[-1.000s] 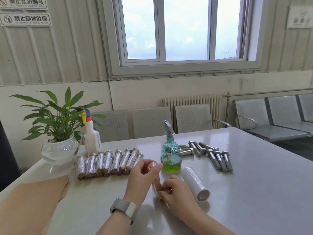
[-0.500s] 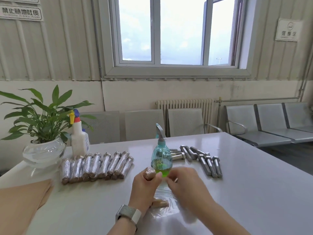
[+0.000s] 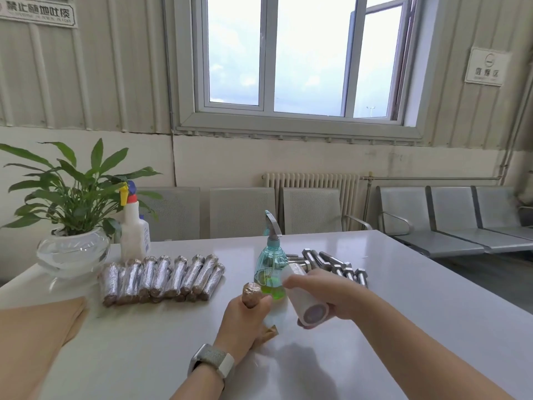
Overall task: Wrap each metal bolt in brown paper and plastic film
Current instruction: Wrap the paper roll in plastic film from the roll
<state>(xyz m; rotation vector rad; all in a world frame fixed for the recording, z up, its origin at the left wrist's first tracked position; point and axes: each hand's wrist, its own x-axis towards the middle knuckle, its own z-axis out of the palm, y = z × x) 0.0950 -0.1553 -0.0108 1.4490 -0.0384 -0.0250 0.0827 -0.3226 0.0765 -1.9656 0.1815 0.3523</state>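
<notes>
Your left hand [image 3: 243, 314] grips the paper-wrapped bolt [image 3: 251, 294] upright over the bench [image 3: 403, 298], fingers curled round it | your right hand [image 3: 326, 295] grips the film roll [image 3: 305, 306], film stretching toward the bolt | finished wrapped bolts [image 3: 161, 280] lie in a row at left | bare bolts [image 3: 337, 265] behind the spray bottle [image 3: 269, 272].

Wall sign [image 3: 39, 13]: 禁止随地吐痰; right sign [image 3: 486, 66] illegible.
</notes>
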